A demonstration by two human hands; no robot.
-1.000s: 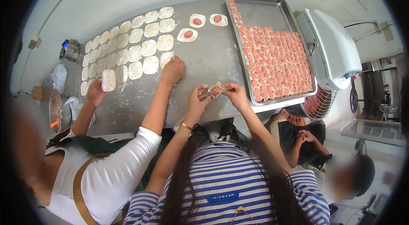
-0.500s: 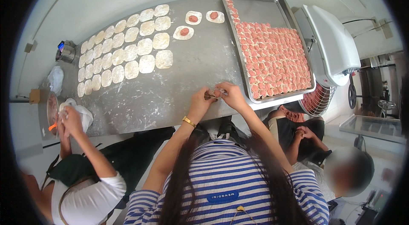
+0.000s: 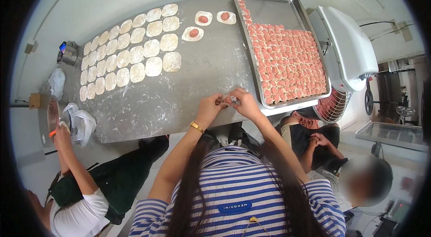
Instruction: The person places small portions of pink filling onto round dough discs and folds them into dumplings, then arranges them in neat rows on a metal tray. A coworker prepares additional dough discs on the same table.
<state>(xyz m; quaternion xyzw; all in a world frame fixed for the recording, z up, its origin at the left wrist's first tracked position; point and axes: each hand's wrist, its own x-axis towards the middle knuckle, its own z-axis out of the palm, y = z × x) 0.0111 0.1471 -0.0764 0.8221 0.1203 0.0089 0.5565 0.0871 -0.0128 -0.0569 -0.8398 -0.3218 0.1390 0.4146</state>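
Observation:
Just over the near edge of the steel table, my left hand point(image 3: 209, 108) and my right hand point(image 3: 246, 104) close in on one meat-filled dumpling point(image 3: 227, 100). Fingertips of both pinch its wrapper from either side, with pink filling showing between them; my fingers partly hide it. Farther off lie three floured wrappers with meat on top: one point(image 3: 193, 34) nearer, another point(image 3: 203, 19) behind it, a third point(image 3: 226, 17) to the right. To the right, a large metal tray point(image 3: 280, 10) holds tight rows of open-topped meat dumplings point(image 3: 289, 64).
Rows of plain round-cornered wrappers point(image 3: 136, 73) cover the left of the floured table point(image 3: 215, 64). A co-worker's hand point(image 3: 63, 136) is by a bowl of filling point(image 3: 53, 113) beside plastic bags point(image 3: 83, 125). A white machine point(image 3: 348, 44) stands past the tray; another person point(image 3: 321, 140) sits at right.
My hands stay together on the dumpling, with small finger shifts. At the left, the co-worker's hands have moved down and left to the bowl, and that person's body has shifted left.

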